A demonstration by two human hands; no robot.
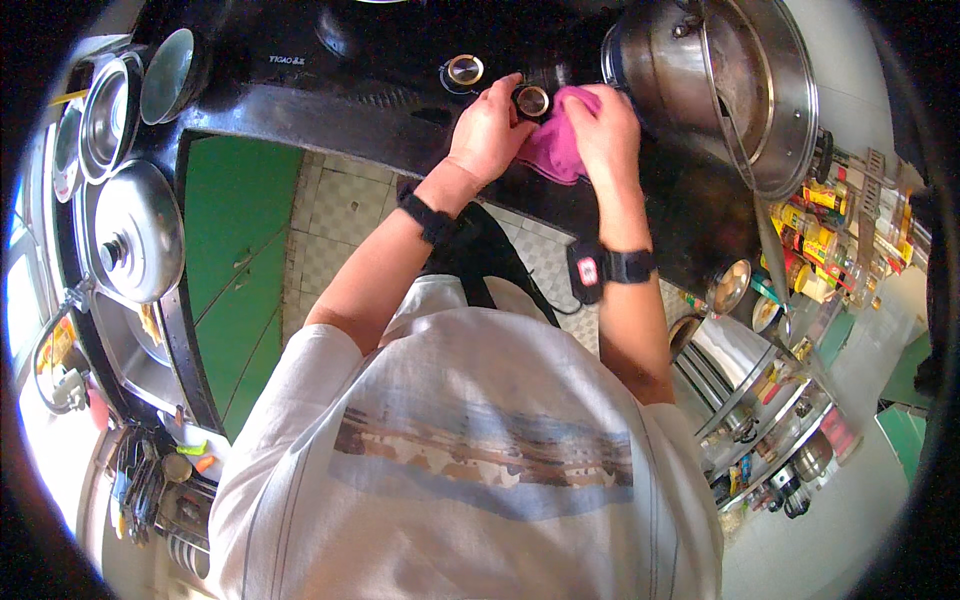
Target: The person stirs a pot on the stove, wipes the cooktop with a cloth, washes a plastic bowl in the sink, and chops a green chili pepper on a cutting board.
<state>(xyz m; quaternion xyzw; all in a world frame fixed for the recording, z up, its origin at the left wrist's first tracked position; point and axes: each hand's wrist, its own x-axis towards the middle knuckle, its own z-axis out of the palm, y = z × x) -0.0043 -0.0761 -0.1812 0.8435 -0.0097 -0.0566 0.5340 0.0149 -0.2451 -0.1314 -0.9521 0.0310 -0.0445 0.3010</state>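
Note:
My right hand [606, 133] grips a pink cloth [559, 150], bunched against the right side of a round stove knob [532, 100]. On the knob's left side is my left hand [491, 135], its fingers at the knob's edge and its thumb near the cloth. Whether the left fingers hold the knob or a cloth edge cannot be told. A second knob [465, 69] with a gold-coloured ring sits up and to the left on the black stove [375, 60].
A large steel pot [660, 67] stands close on the right. Bowls [169, 79] and a domed steel lid [139, 231] lie left, above a sink [135, 337]. Bottles [814, 240] and a metal rack [765, 412] are at the right. Green cabinet doors [232, 225] stand below the counter.

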